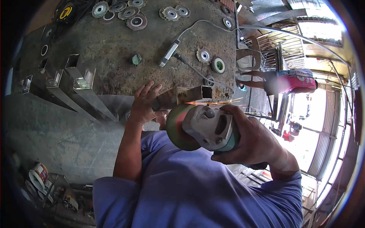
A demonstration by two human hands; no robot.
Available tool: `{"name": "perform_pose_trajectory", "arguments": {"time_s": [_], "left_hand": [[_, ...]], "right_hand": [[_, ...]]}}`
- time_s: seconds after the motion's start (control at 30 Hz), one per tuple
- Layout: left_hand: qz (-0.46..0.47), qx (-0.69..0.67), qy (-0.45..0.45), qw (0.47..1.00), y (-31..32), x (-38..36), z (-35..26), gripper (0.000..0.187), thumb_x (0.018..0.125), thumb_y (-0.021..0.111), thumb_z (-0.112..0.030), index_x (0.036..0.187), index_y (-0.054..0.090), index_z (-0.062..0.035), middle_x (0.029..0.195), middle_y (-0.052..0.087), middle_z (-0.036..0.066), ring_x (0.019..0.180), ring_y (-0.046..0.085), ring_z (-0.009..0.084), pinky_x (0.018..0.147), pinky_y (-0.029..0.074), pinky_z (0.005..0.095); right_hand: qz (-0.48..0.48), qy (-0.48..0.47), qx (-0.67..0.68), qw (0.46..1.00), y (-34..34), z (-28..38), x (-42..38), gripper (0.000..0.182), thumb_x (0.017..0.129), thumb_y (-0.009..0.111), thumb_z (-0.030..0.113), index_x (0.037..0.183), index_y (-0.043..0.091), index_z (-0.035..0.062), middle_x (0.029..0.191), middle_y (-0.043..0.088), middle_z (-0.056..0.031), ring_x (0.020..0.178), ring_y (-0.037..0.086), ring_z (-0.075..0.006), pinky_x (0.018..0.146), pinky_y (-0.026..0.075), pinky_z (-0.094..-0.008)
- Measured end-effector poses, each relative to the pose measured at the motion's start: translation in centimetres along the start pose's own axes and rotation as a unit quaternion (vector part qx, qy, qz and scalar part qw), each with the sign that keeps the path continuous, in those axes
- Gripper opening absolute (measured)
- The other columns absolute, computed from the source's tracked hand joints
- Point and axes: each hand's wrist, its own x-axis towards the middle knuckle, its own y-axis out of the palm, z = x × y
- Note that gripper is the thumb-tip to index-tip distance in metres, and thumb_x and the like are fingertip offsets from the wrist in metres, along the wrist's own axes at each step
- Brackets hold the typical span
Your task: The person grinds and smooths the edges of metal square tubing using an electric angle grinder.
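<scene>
My right hand [254, 135] is wrapped around the body of an angle grinder [207, 127]. Its disc [178, 127], blurred as if spinning, meets the lower edge of a square metal tube [186, 95]. Orange sparks [216, 102] streak off to the right from that contact. My left hand [144, 104] holds the tube's left end, with the fingers over it and the thumb low on the near side. The tube lies along the near edge of the worktable [110, 57], its open end facing right.
Several grinding discs [171, 14] lie across the table. A power strip [170, 53] and its cable rest near the middle, beside a small green piece [137, 59]. Square metal tubes [91, 98] lean at the left edge. Another person [292, 80] stands to the right.
</scene>
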Motion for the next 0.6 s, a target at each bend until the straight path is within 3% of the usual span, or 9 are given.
{"name": "perform_pose_trajectory", "arguments": {"time_s": [0.27,0.37,0.43,0.6], "left_hand": [[0.014,-0.009,-0.033,0.999,-0.8,0.1,-0.7,0.107,0.061,0.084,-0.064,0.149,0.046,-0.0158,0.149,0.052,0.004,0.147,0.036,0.0220,0.120,0.024,0.0430],[0.033,-0.032,-0.047,0.998,-0.7,0.0,-0.5,0.112,0.059,0.086,-0.061,0.153,0.042,-0.0173,0.155,0.044,0.014,0.147,0.035,0.0273,0.122,0.024,0.0432],[0.046,-0.027,-0.038,0.998,-1.0,0.2,-0.4,0.116,0.059,0.085,-0.063,0.154,0.040,-0.0157,0.155,0.044,0.015,0.148,0.034,0.0279,0.122,0.023,0.0434],[0.084,0.014,-0.029,0.996,-1.3,0.3,-0.6,0.117,0.060,0.085,-0.062,0.155,0.038,-0.0117,0.155,0.044,0.013,0.151,0.030,0.0275,0.123,0.022,0.0445]], "right_hand": [[0.016,-0.014,-0.024,0.999,-1.0,-1.1,-0.1,0.101,0.063,0.095,0.029,0.142,0.039,0.0014,0.103,0.071,-0.0217,0.096,0.073,-0.0372,0.083,0.057,-0.0418],[0.039,-0.019,-0.058,0.997,-2.6,-1.9,-1.0,0.100,0.063,0.095,0.030,0.142,0.040,0.0018,0.100,0.072,-0.0198,0.091,0.074,-0.0377,0.081,0.058,-0.0421],[0.029,-0.039,-0.090,0.995,-3.3,-2.9,-1.4,0.100,0.063,0.095,0.031,0.141,0.041,0.0021,0.098,0.073,-0.0190,0.088,0.074,-0.0380,0.079,0.058,-0.0425],[0.034,-0.070,-0.158,0.984,-5.6,-4.3,0.0,0.103,0.061,0.095,0.035,0.142,0.041,0.0037,0.106,0.070,-0.0212,0.098,0.072,-0.0387,0.085,0.057,-0.0439]]}}
